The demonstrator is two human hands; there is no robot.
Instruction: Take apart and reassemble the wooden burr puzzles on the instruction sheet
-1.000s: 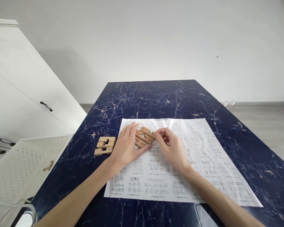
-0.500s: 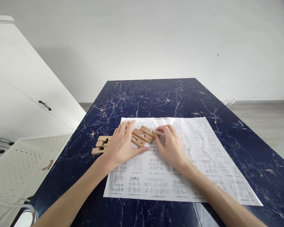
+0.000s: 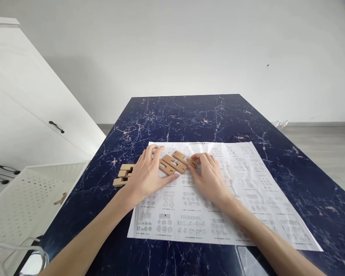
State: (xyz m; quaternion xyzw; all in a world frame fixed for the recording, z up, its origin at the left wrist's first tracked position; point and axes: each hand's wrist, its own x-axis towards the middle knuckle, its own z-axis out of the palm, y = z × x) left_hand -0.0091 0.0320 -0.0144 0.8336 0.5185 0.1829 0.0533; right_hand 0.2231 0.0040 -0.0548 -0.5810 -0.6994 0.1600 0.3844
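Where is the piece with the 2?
In the head view, the piece marked 2 lies on the paper beside the left hand and left of the piece marked 1.

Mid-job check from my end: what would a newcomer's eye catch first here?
Probably the dark blue, veined tabletop filling the middle of the view, with a white printed sheet across its near part. Next, the flat wooden pieces on the sheet, between the spread left hand and the right hand, whose fingertips hold the rightmost piece.
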